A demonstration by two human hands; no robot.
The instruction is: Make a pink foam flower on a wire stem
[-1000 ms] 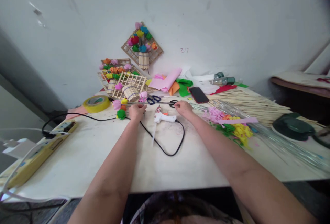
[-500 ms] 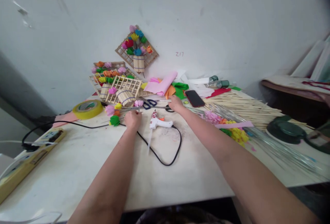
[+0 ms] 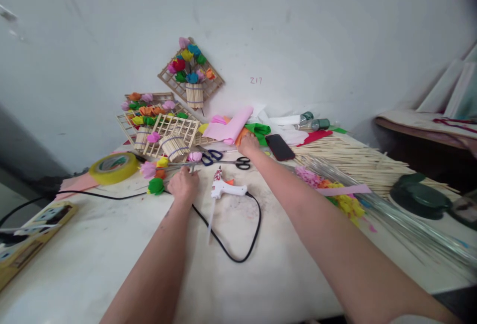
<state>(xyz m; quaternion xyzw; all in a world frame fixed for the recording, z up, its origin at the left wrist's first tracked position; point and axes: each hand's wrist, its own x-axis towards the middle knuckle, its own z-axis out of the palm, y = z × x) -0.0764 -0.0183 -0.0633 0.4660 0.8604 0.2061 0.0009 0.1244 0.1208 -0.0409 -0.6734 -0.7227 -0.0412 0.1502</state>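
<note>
My left hand (image 3: 184, 185) rests on the white table (image 3: 112, 264) with its fingers curled down, just right of a green paper flower (image 3: 155, 185) and other small flowers on thin sticks. What it grips is hidden. My right hand (image 3: 249, 144) is stretched far forward and touches the orange sheet (image 3: 240, 137) beside the pink sheet (image 3: 231, 124) and green sheet (image 3: 259, 130); its fingers are hidden behind the hand. Between my hands lie a white glue gun (image 3: 227, 190) with a black cord and black-handled scissors (image 3: 242, 163).
Blue-handled scissors (image 3: 210, 155), a yellow tape roll (image 3: 112, 167), wooden lattice frames with paper flowers (image 3: 169, 132), a phone (image 3: 279, 146), a spread of thin sticks (image 3: 354, 157), loose flowers (image 3: 339, 195), a dark green round object (image 3: 417, 190), and a power strip (image 3: 22, 234) at the left edge.
My right hand has let go near the scissors and moved farther back to the coloured sheets. My left hand drew slightly nearer. The view shifted right and down.
</note>
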